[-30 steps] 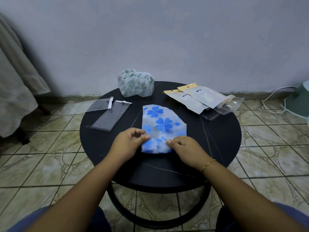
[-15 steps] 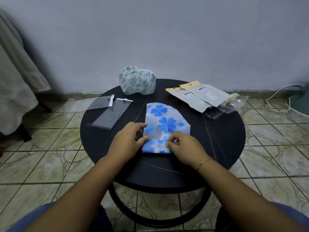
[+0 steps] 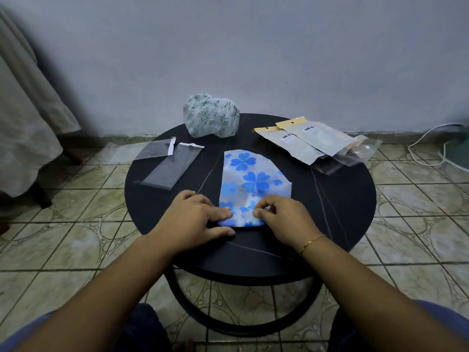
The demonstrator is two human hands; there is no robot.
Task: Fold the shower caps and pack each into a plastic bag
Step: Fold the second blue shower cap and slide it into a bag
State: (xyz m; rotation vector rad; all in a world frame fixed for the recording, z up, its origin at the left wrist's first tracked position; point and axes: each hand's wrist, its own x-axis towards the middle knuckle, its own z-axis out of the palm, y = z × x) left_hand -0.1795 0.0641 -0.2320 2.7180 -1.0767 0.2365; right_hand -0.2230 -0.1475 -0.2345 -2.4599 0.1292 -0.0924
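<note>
The blue flower shower cap is lying flat on the round black table, already folded into a narrow shape, and its near end is sitting right between the two hands. The left hand is lying mostly flat with its fingers stretched out, pressing down on the near left corner of the cap. The right hand is curling its fingers and pinching the near edge of the cap, with its thumb tucked close.

It looks like the person is turning the near end up and over to start the next fold. To do this well, the left hand should be holding the cap still while the right hand is lifting its edge evenly, so the sides are lining up. Pressing the crease flat will likely help, since the thin cap may slip or puff back up.

Just beyond the left hand, two clear plastic bags are waiting. Farther past both hands, a green patterned shower cap is sitting in a puffy heap. Beyond the right hand, some packed bags are piled up.
</note>
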